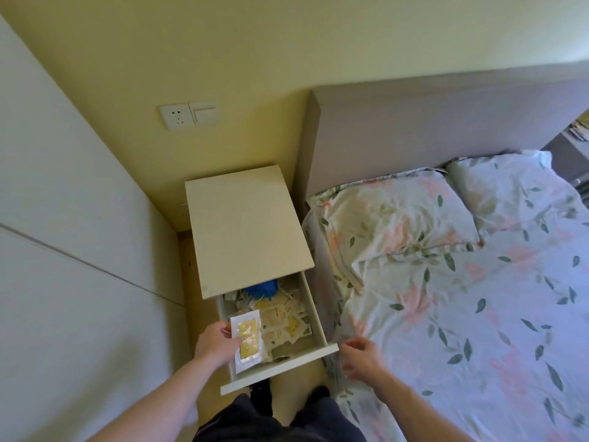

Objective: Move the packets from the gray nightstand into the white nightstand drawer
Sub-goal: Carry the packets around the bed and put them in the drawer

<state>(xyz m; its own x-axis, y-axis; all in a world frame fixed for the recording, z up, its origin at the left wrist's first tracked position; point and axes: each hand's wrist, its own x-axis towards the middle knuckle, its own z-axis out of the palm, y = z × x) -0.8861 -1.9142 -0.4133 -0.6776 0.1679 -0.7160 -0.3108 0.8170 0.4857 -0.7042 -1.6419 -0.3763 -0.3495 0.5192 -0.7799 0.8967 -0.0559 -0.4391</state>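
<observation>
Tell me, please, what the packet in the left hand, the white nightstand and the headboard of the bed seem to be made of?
The clear packet with yellow contents, held in the left hand: probably thin glossy plastic film, since it shines and shows its contents. The white nightstand: likely painted or laminated board, with a flat matte top and sharp edges. The grey-beige headboard: smooth and matte; whether it is fabric or panel cannot be told.

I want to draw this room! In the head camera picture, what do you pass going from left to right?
Wall socket → left hand holding a packet → open drawer → right hand → near pillow → far pillow.
</observation>
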